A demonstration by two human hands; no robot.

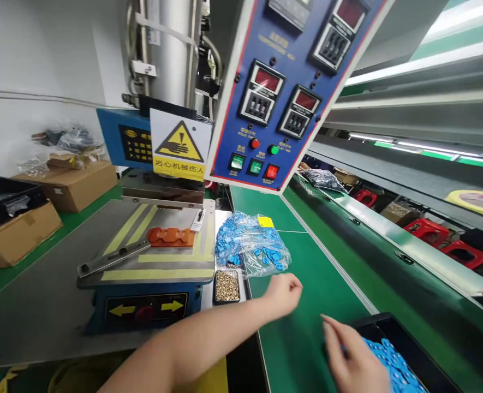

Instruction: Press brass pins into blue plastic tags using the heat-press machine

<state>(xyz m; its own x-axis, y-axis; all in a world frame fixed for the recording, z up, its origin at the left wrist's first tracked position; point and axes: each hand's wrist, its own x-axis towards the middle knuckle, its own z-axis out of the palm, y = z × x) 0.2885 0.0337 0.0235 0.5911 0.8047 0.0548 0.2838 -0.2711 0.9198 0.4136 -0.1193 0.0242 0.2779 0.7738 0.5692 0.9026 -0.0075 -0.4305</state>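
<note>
My left hand (284, 295) is over the green table, just in front of a clear plastic bag (266, 262) filled with blue plastic parts (235, 240). Its fingers are curled together, and whatever may be inside them is hidden. My right hand (358, 357) is beside a black tray (384, 319) heaped with more blue parts (397, 363). The fingers of this hand are stretched out, a little blurred, with nothing visible in them. A small black tray of brass-coloured metal pieces (227, 286) lies left of my left hand.
On the left stands a press machine (165, 191) with an orange fixture (171, 237) and a metal bar (114, 260) on its plate. Its tilted control panel (274, 98) overhangs the table. Cardboard boxes (77, 188) are at far left; a raised rail (347, 234) runs along the right.
</note>
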